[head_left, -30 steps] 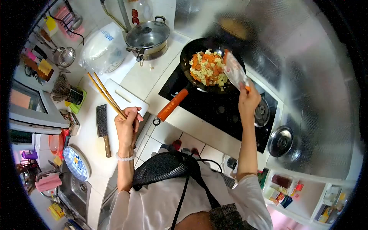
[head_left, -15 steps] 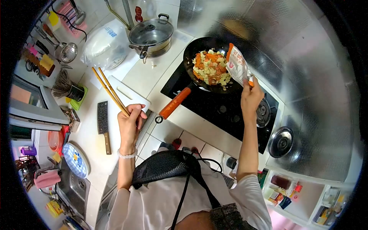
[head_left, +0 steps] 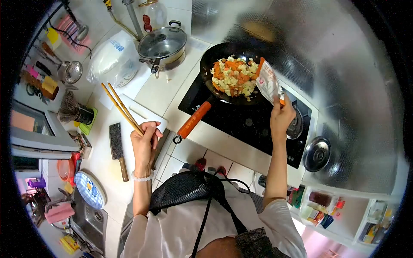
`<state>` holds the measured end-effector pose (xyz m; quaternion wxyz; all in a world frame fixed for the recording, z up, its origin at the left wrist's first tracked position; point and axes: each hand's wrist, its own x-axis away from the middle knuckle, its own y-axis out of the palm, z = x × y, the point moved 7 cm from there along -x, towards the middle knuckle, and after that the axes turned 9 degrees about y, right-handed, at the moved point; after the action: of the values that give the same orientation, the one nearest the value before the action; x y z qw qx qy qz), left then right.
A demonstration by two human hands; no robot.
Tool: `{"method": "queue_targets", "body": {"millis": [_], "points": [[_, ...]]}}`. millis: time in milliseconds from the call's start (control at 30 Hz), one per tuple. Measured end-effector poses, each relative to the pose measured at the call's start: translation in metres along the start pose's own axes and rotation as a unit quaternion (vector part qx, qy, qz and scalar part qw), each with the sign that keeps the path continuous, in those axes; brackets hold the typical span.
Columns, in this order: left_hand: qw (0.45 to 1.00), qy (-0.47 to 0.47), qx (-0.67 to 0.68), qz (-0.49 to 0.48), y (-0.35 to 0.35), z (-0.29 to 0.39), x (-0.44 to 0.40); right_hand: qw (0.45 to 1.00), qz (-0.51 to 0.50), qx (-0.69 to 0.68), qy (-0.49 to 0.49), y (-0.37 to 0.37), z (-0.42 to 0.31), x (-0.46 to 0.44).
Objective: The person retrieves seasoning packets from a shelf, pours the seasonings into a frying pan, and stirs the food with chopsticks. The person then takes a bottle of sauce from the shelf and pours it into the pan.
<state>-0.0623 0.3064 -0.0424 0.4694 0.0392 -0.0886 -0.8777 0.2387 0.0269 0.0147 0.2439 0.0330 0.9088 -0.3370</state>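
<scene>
A pair of wooden chopsticks (head_left: 121, 109) is gripped in my left hand (head_left: 145, 142), tips pointing up and left above the white cutting board. My right hand (head_left: 282, 118) is closed on a white and orange seasoning packet (head_left: 267, 81), which tilts over the right side of the black wok (head_left: 206, 64). Chopped orange and pale yellow food (head_left: 233, 77) lies in the wok. Whether anything falls from the packet, I cannot tell. The wok's orange-red handle (head_left: 194, 119) points toward me, between my two hands.
The wok stands on a black glass stove (head_left: 248, 122). A cleaver (head_left: 117, 148) lies on the cutting board (head_left: 142, 112). Beyond it are a lidded pot (head_left: 163, 47) and a plastic bag (head_left: 114, 56). A lid (head_left: 317, 154) leans at the right; a plate (head_left: 90, 189) sits by the sink (head_left: 88, 219).
The view has shifted slightly. My right hand still holds the packet at the wok's right side, a little lower. My left hand keeps the chopsticks in nearly the same place.
</scene>
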Motion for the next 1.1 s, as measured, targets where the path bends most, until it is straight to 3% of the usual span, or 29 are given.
{"method": "queue_targets", "body": {"millis": [100,200,267,300,400,433,500,567,633,667,700,767,800,833,900,933,967,1033,1100], "points": [[1.000,0.004,0.000,-0.023,0.009,0.000,-0.008,0.999,0.033,-0.007,-0.011,-0.009,0.004,0.000],[0.999,-0.004,-0.002,-0.054,0.020,0.001,-0.015,0.996,0.032,-0.055,0.065,-0.011,0.026,0.003],[0.996,-0.019,-0.013,-0.084,0.035,0.001,-0.020,0.971,0.037,-0.197,0.132,-0.011,0.052,0.007],[0.995,-0.019,-0.015,-0.097,0.043,0.002,-0.021,0.970,0.049,-0.195,0.138,-0.017,0.057,0.009],[0.986,-0.013,-0.009,-0.167,0.077,0.010,-0.020,0.860,0.049,-0.428,0.272,-0.023,0.078,0.023],[0.980,-0.007,-0.022,-0.198,0.088,0.012,-0.018,0.858,0.061,-0.430,0.274,-0.029,0.082,0.030],[0.967,0.022,-0.064,-0.244,0.116,0.019,-0.008,0.728,-0.001,-0.609,0.315,-0.023,0.092,0.045],[0.953,0.012,-0.072,-0.293,0.141,0.014,0.007,0.627,-0.050,-0.697,0.345,-0.001,0.112,0.066],[0.908,0.177,-0.108,-0.363,0.180,0.018,0.027,0.532,-0.141,-0.770,0.321,0.016,0.102,0.077],[0.904,0.146,-0.135,-0.379,0.196,0.017,0.040,0.494,-0.166,-0.802,0.292,0.016,0.093,0.080],[0.882,0.198,-0.149,-0.400,0.217,0.023,0.053,0.457,-0.180,-0.825,0.280,0.011,0.085,0.081],[0.859,0.269,-0.181,-0.396,0.248,0.022,0.077,0.433,-0.193,-0.838,0.271,0.000,0.089,0.088],[0.854,0.304,-0.176,-0.384,0.261,0.018,0.088,0.387,-0.200,-0.857,0.276,-0.011,0.085,0.094],[0.857,0.282,-0.182,-0.392,0.272,0.010,0.099,0.344,-0.204,-0.874,0.276,-0.025,0.083,0.100],[0.854,0.288,-0.171,-0.398,0.295,0.007,0.131,0.334,-0.200,-0.879,0.275,-0.045,0.099,0.120],[0.857,0.284,-0.128,-0.411,0.304,-0.010,0.140,0.424,-0.179,-0.848,0.264,-0.068,0.098,0.127],[0.864,0.273,-0.115,-0.407,0.311,-0.022,0.152,0.430,-0.161,-0.841,0.287,-0.082,0.106,0.139],[0.884,0.151,-0.032,-0.441,0.333,-0.024,0.192,0.453,-0.167,-0.826,0.291,-0.104,0.125,0.169],[0.870,0.161,-0.080,-0.460,0.340,-0.033,0.216,0.453,-0.145,-0.821,0.315,-0.137,0.138,0.199]]}}
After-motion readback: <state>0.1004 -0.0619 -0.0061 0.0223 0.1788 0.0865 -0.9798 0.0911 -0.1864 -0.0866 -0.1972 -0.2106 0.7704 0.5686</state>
